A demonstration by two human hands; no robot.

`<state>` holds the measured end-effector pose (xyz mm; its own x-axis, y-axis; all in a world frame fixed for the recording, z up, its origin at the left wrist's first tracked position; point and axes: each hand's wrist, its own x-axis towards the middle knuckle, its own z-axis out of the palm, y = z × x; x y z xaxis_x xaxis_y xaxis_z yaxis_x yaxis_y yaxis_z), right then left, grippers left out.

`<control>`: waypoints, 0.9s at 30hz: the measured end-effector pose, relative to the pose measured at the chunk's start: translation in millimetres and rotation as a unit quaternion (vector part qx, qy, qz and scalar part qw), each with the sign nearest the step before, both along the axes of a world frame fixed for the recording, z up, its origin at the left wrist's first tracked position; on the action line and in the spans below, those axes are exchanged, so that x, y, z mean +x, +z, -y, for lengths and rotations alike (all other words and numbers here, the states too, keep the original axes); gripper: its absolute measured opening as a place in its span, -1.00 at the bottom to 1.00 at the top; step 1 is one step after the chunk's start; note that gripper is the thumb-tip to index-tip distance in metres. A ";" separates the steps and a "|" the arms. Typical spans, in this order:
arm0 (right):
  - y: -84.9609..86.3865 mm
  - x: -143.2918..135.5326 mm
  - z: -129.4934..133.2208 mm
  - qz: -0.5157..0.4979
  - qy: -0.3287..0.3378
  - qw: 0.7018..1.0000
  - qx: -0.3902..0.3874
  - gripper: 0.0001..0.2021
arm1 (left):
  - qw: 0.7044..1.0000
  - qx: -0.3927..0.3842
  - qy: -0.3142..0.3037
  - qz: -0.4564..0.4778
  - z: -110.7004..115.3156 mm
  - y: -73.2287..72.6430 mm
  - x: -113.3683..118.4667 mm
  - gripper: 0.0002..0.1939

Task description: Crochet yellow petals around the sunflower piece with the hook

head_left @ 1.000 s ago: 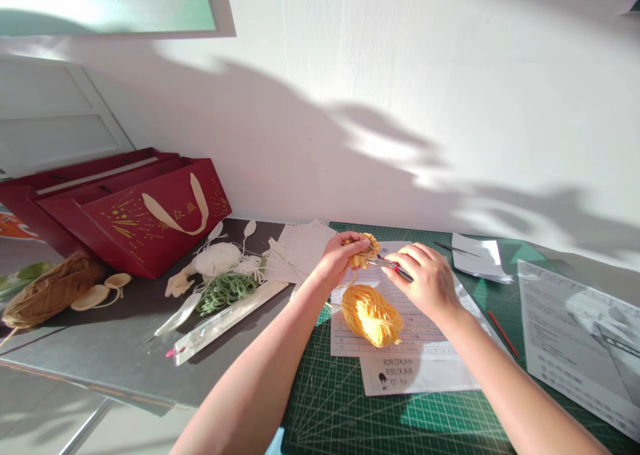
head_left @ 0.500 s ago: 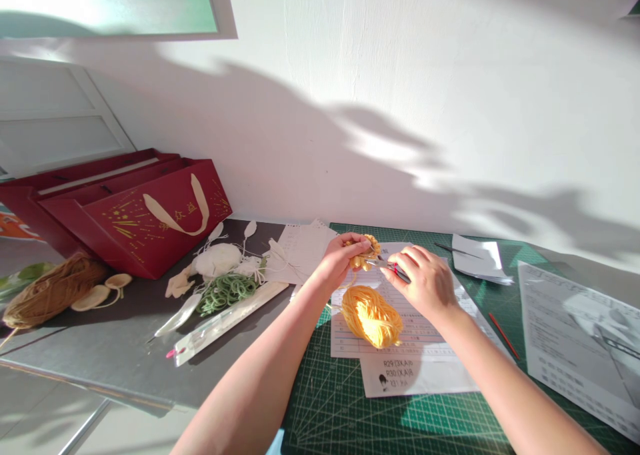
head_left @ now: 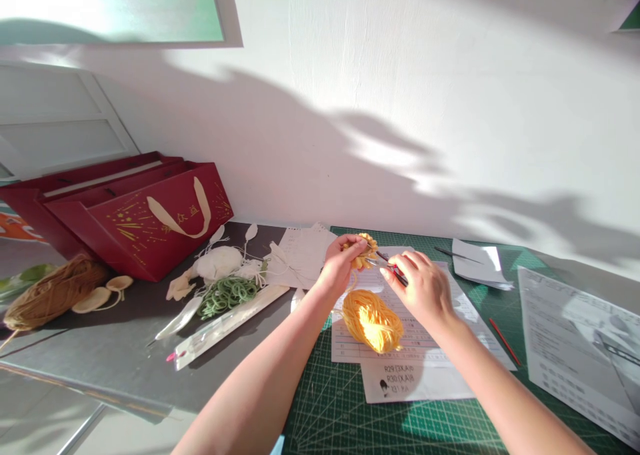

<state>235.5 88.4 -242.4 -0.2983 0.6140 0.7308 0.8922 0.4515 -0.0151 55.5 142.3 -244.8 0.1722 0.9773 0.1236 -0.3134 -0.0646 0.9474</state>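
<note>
My left hand pinches a small yellow crocheted piece between thumb and fingers. In my right hand is a small pair of scissors with red and black on the handles. Their blades are spread and point left at the crocheted piece; whether they touch it I cannot tell. Just below the hands, a ball of yellow yarn lies on printed sheets. A strand of yarn hangs between my left hand and the ball.
A green cutting mat lies under the sheets. To the right are a red stick, folded white paper and a printed page. On the left are green yarn, white yarn, brown yarn and red bags.
The scissor blades have spread apart at the crocheted piece. Both hands stay in nearly the same place, and the view has tilted slightly.
</note>
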 end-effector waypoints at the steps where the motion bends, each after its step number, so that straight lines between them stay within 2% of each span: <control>1: -0.6 -2.0 0.5 -0.011 -0.003 1.000 -0.007 -0.81 | 1.000 0.008 0.020 0.009 1.3 0.0 1.6 -0.76; 11: -12.6 -18.1 5.7 -0.115 -0.030 0.992 -0.050 -0.79 | 0.981 0.100 0.161 0.026 12.8 6.2 11.3 -0.79; 17: -15.6 -27.2 9.2 -0.157 -0.043 0.984 -0.071 -0.71 | 0.971 0.135 0.198 0.011 15.3 6.6 11.6 -0.80; 27: -22.0 -33.4 9.5 -0.203 -0.045 0.970 -0.122 -0.66 | 0.965 0.139 0.222 0.002 15.4 3.6 12.6 -0.78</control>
<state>202.1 78.9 -264.4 0.0466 0.7942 0.6059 0.8262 0.3102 -0.4702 68.1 126.9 -241.2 -0.2577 0.8837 0.3907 -0.2004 -0.4445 0.8731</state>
